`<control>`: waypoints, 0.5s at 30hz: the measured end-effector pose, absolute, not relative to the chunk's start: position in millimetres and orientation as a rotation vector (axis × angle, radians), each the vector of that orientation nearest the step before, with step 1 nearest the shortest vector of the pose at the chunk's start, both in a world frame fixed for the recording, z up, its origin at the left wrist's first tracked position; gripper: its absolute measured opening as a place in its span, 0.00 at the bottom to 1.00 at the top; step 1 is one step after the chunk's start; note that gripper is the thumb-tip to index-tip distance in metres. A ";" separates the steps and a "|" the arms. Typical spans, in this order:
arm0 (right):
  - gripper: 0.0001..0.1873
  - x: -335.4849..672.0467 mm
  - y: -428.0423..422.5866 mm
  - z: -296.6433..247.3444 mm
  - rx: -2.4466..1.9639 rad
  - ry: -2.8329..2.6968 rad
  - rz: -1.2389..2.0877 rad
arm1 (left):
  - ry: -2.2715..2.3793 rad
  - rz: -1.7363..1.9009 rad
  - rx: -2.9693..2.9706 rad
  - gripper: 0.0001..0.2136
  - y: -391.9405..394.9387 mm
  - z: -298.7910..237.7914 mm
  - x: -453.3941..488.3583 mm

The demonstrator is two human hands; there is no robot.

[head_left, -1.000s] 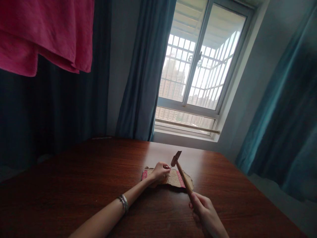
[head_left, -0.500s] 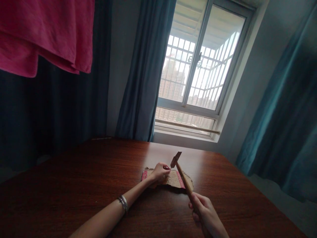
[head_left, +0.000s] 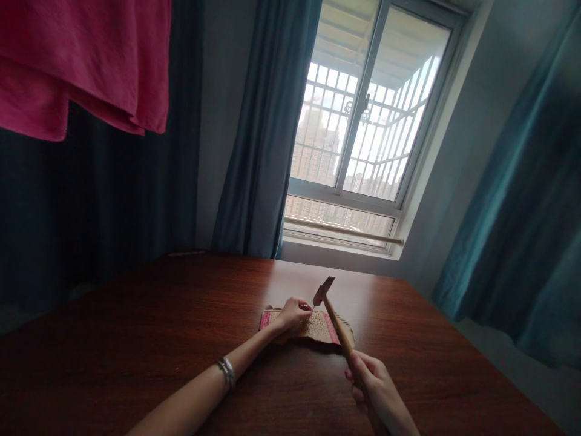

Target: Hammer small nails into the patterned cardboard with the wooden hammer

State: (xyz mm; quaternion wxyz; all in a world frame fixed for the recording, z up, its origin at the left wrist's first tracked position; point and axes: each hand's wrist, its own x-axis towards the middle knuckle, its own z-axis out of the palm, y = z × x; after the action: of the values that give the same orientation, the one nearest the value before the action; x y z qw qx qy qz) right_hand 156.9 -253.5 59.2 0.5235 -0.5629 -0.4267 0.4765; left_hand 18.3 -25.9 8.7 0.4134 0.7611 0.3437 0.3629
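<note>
My right hand is closed round the wooden handle of a hammer, whose head is tilted up and away from me. Just under the hammer head, my left hand pinches a thin nail between thumb and fingers. The nail stands over a torn piece of cardboard with a speckled beige face and pink bands. My left hand rests over the left part of this cardboard and hides some of it. Whether the nail's tip is in the cardboard I cannot tell.
The cardboard lies on a brown wooden table with a glossy top. Behind it are a barred window and blue curtains. A pink cloth hangs at the upper left.
The hammer head has shifted very slightly up and to the right. My left hand and the cardboard stay nearly where they were.
</note>
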 end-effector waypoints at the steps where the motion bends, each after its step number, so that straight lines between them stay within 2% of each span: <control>1: 0.25 156.8 -253.5 60.0 -1.352 -1.029 1.144 | 0.865 0.914 1.911 0.10 -25.7 8.3 18.3; 15: 0.25 158.1 -251.9 57.0 -1.323 -0.999 1.171 | 0.857 0.922 1.944 0.10 -23.2 5.0 17.1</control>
State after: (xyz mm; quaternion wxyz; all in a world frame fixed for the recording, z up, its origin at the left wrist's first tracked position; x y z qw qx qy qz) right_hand 158.1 -251.9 57.0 0.5276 -0.5538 -0.4180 0.4902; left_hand 17.1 -23.2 5.0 0.4012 0.7687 0.3391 0.3648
